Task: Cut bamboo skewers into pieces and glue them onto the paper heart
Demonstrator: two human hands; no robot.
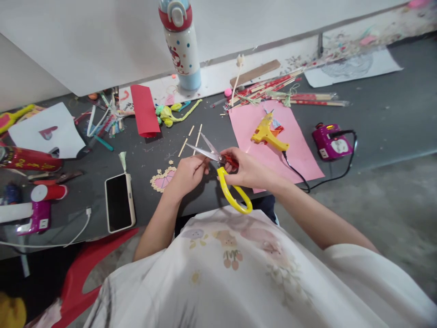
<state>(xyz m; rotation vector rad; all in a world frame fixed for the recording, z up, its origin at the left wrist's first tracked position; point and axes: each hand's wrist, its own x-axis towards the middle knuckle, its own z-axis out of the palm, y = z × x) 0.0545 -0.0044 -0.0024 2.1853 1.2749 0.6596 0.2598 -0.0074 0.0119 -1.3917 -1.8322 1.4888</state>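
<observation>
My right hand (241, 166) is closed around the handles of a pair of scissors (235, 196), yellow and red with metal blades. Their blades stand apart and point forward and left. Right beside the blades, my left hand (191, 173) has its fingers pinched together; whatever they hold is hidden. A pink heart-shaped piece (164, 179) edged with small pale wooden bits lies on the table next to my left wrist. Just beyond the blades are thin wooden sticks (183, 146) of different lengths.
A yellow glue gun (269, 133) rests on pink paper (300, 155), its cord running to a purple power socket (332, 142). A phone (119, 202) lies on the left. At the back stand a bottle (186, 59), folded red paper (145, 109) and bundled sticks (269, 89).
</observation>
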